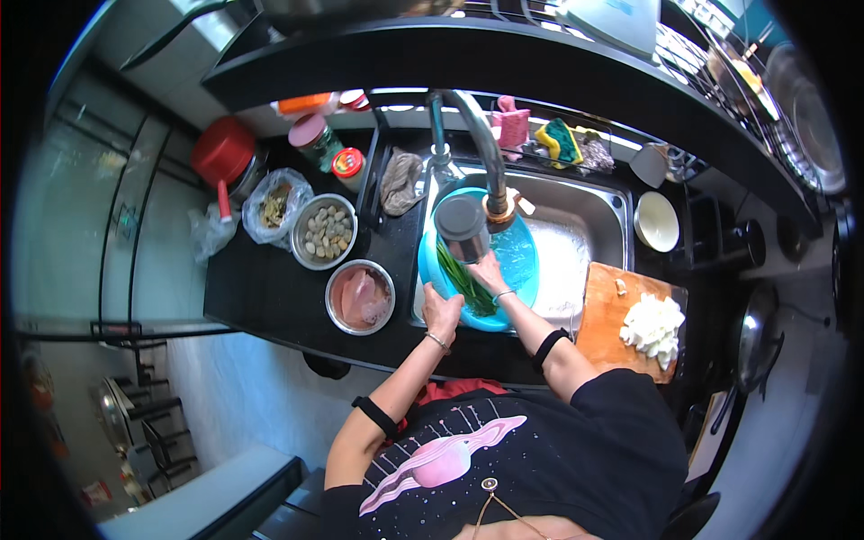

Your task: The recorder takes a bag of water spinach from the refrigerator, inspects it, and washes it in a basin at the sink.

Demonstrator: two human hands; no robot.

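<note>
A blue plastic basin (520, 297) stands in the left part of the steel sink under the faucet (489, 155), with water and long green leafy stalks (462, 273) in it. My left hand (442, 310) grips the basin's near left rim. Inside the basin, my right hand (487, 272) is beside the stalks, its fingers partly hidden under a dark-topped cylinder (463, 226) at the faucet; whether it holds any stalks I cannot tell. Left of the sink are a steel bowl of clams (329, 233) and a steel bowl of pale pink meat in liquid (360, 297).
To the right, a wooden cutting board (597, 324) bears chopped white pieces (653, 327) and overlaps the sink's edge. A white bowl (656, 221) stands behind it. A grey cloth (401, 181), lidded jars (347, 165) and a red pot (224, 152) stand back left. A black shelf (432, 61) spans above.
</note>
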